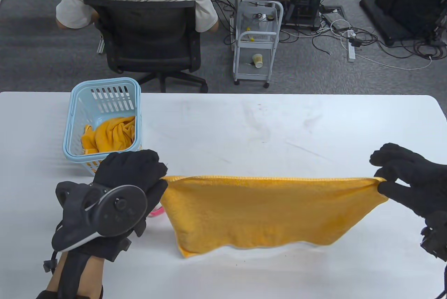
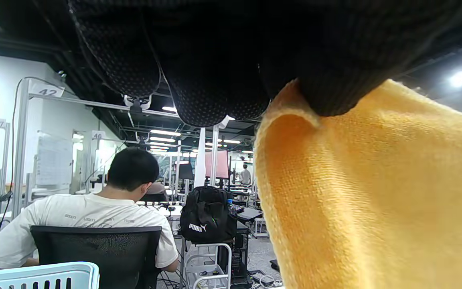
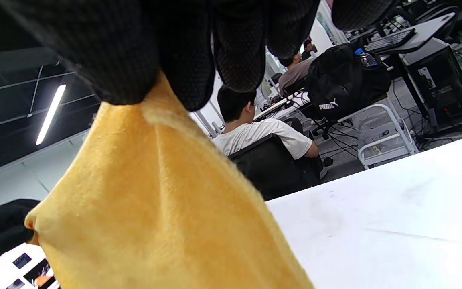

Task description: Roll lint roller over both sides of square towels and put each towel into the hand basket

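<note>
A yellow square towel (image 1: 265, 213) hangs stretched above the table's front edge, lifted by its two top corners. My left hand (image 1: 139, 173) pinches the left corner, and the towel (image 2: 375, 200) fills the right half of the left wrist view. My right hand (image 1: 387, 173) pinches the right corner; the same towel (image 3: 155, 216) drops from its fingers (image 3: 183, 60) in the right wrist view. A light blue hand basket (image 1: 75, 117) stands at the back left, holding another crumpled yellow towel (image 1: 110, 135). A pink bit (image 1: 157, 212), possibly the lint roller, peeks out beneath my left hand.
The white table (image 1: 279, 128) stretches behind the towel. Beyond its far edge a person sits in a black office chair (image 1: 150, 40), with a white cart (image 1: 256, 40) and floor cables to the right.
</note>
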A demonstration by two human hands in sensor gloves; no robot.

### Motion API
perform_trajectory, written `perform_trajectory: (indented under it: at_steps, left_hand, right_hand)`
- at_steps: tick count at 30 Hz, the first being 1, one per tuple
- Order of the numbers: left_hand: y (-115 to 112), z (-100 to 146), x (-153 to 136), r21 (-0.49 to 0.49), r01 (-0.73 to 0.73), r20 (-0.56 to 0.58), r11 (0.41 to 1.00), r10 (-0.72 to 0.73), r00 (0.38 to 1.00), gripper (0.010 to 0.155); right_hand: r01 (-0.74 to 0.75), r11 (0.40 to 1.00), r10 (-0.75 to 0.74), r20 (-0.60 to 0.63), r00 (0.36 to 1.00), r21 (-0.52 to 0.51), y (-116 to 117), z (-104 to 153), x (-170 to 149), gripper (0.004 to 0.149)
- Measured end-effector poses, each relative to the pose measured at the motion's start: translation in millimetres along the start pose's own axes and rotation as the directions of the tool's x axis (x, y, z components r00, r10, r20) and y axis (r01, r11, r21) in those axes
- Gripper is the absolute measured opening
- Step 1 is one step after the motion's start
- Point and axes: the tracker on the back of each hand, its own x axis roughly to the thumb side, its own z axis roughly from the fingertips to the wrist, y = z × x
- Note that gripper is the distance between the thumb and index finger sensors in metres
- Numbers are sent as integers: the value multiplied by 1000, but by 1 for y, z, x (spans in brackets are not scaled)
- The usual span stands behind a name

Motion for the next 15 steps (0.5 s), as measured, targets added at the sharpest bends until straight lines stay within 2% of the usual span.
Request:
perform_trajectory:
  at_steps: [2,4,7,9,10,11,15]
  left_hand:
    - [-8,-15,-6,-38,-30,-22,999,29,999,37]
    - [-28,-33,-13,-89,-54,-47,995,50,998,37]
    - [-76,-61,-24,-180,-72,-97,981,55,994,37]
    - [-115,-77,-30,-245,-85,-138,966,52,989,37]
    - [-140,-87,-32,-280,-90,-164,956,45,985,38]
    - [-166,-94,-35,-314,-91,-189,945,31,981,38]
    - [-242,-111,-40,-410,-72,-257,909,-40,965,38]
  right_hand:
    - [43,999,-43,-38,998,17,1,-13,-12,43]
    - [76,997,-73,-91,993,31,11,-31,-33,43]
    - [121,990,-105,-197,975,68,41,-58,-75,42]
    - [163,982,-130,-279,951,98,70,-75,-108,42]
    - [189,978,-151,-325,933,88,92,-85,-129,41]
    - [206,975,-162,-360,919,86,109,-91,-145,41]
    - [297,953,-229,-486,843,66,172,-106,-198,41]
